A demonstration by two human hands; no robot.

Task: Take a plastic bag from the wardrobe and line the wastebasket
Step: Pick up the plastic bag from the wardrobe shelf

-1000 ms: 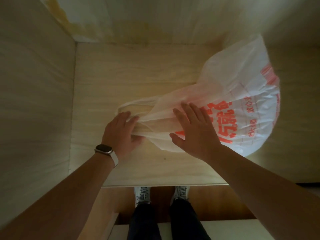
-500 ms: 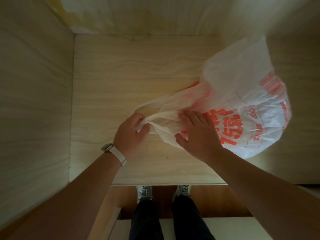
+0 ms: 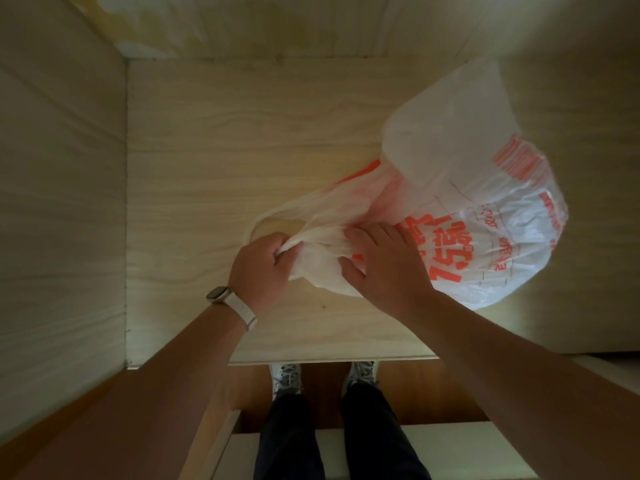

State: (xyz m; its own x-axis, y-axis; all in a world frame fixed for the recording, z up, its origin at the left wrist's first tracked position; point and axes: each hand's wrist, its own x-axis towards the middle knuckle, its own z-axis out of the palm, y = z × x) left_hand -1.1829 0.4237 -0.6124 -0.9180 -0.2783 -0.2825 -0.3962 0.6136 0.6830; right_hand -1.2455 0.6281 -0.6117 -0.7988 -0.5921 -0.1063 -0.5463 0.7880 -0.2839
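Note:
A white plastic bag (image 3: 485, 216) with orange print lies puffed up on the pale wooden wardrobe shelf (image 3: 214, 147), toward the right side. Its handles and neck stretch left across the shelf. My left hand (image 3: 265, 263), with a watch on the wrist, is closed around the bunched handle end. My right hand (image 3: 384, 263) presses and pinches the bag's neck just right of the left hand, fingers curled into the plastic. No wastebasket is in view.
The wardrobe's left wall (image 3: 59, 202) and back wall (image 3: 277, 22) box in the shelf. The shelf's front edge (image 3: 329, 362) runs above my shoes (image 3: 287, 377) on a brown wooden floor. A white ledge (image 3: 457, 448) lies at the bottom.
My left hand went from lying flat on the handles to gripping them. My right hand's fingers curled into the bag's neck. The bag body has swung further right and puffed out.

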